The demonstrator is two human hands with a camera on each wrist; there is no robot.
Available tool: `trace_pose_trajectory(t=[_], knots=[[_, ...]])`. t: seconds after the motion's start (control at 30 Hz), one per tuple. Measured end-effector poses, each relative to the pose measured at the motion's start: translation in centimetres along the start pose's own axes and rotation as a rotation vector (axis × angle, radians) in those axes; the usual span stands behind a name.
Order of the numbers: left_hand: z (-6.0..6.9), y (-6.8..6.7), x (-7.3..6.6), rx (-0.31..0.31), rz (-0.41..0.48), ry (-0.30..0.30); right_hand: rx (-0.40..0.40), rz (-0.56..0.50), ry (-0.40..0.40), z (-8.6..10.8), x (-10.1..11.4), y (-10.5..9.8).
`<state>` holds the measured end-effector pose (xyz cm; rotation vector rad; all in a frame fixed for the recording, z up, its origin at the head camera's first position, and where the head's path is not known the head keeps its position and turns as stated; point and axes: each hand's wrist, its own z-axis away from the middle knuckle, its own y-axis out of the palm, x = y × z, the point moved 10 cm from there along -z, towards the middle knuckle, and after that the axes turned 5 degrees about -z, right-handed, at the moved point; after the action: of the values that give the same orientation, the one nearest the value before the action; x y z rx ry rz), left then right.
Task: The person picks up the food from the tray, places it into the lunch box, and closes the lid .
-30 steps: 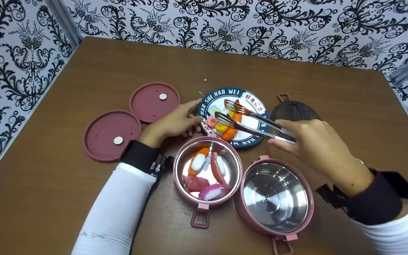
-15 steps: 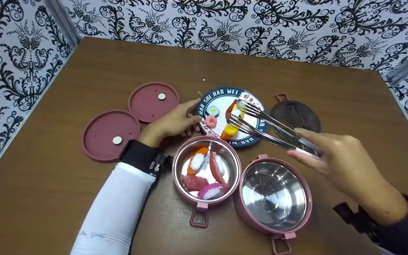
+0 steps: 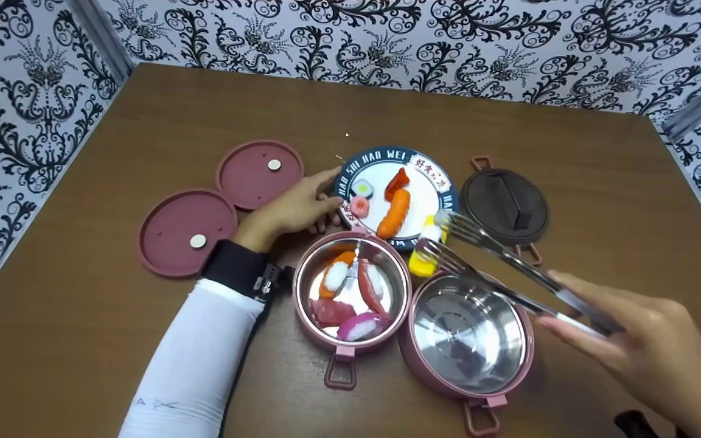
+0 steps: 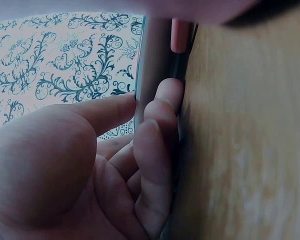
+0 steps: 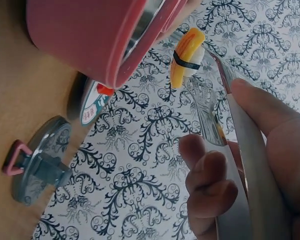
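Note:
My right hand (image 3: 648, 340) grips metal tongs (image 3: 509, 258), whose tips pinch a yellow and white sushi piece (image 3: 423, 260) above the far rim of the empty steel-lined pink pot (image 3: 469, 334). A dark band wraps that piece (image 5: 186, 60) in the right wrist view. My left hand (image 3: 296, 210) holds the left edge of the blue-rimmed plate (image 3: 426, 210), thumb on the rim and fingers curled by its side. On the plate lie an orange shrimp-like piece (image 3: 394, 214), a red piece (image 3: 397, 180), a pink ring (image 3: 359, 207) and a small white roll (image 3: 362, 188).
The left pot (image 3: 339, 348) holds several food pieces, among them a purple and white one (image 3: 362, 327). Two dark pink lids (image 3: 171, 234) lie left of my left hand. A dark lid (image 3: 502, 207) with a handle sits right of the plate. A patterned wall stands behind.
The tongs have lifted the yellow piece off the plate and carried it right and nearer, over the right pot's rim. My right hand moved the same way; my left hand stayed at the plate.

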<state>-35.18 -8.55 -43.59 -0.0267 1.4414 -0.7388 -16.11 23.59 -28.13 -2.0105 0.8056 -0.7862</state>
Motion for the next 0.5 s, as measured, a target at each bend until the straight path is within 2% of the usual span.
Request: trace_pose_trajectory(t=[0.23, 0.5], knots=[[0.1, -0.1, 0.2, -0.004, -0.016, 0.006, 0.006, 0.004, 0.007, 2.3, -0.7, 0.0], [0.0, 0.0, 0.2, 0.002, -0.019, -0.004, -0.04, -0.063, -0.075, 4.2, -1.1, -0.7]])
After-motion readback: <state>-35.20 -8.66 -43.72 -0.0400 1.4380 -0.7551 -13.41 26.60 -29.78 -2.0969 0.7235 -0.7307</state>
